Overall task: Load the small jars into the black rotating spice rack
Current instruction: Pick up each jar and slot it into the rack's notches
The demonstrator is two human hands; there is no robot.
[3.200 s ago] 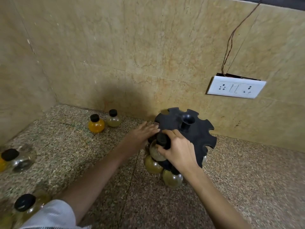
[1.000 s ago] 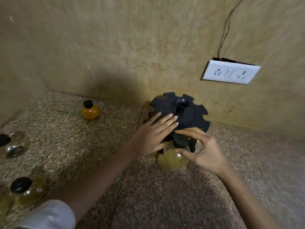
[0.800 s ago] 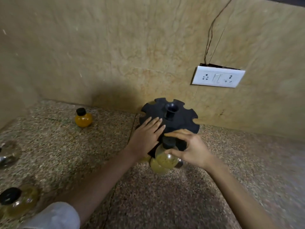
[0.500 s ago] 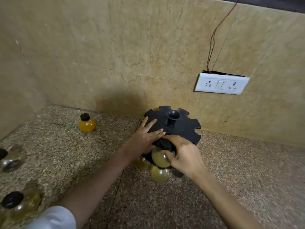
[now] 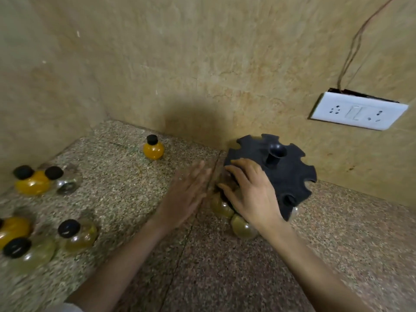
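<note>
The black rotating spice rack stands by the back wall, its notched top disc facing me. Olive-filled jars hang in its near side, one at the bottom front and one to the left. My right hand lies flat over the rack's near left edge, fingers spread, holding no jar. My left hand is open and blurred just left of the rack, apart from it. A lone orange jar with a black cap stands near the back wall.
Several loose black-capped jars sit on the speckled counter at the left, among them an orange jar and an olive jar. A white switch plate with a wire is on the wall. Walls close in behind and to the left.
My right hand has let go of the olive jar, which now sits in the rack, and rests flat on the rack. My left hand has come off the rack and moved left.
</note>
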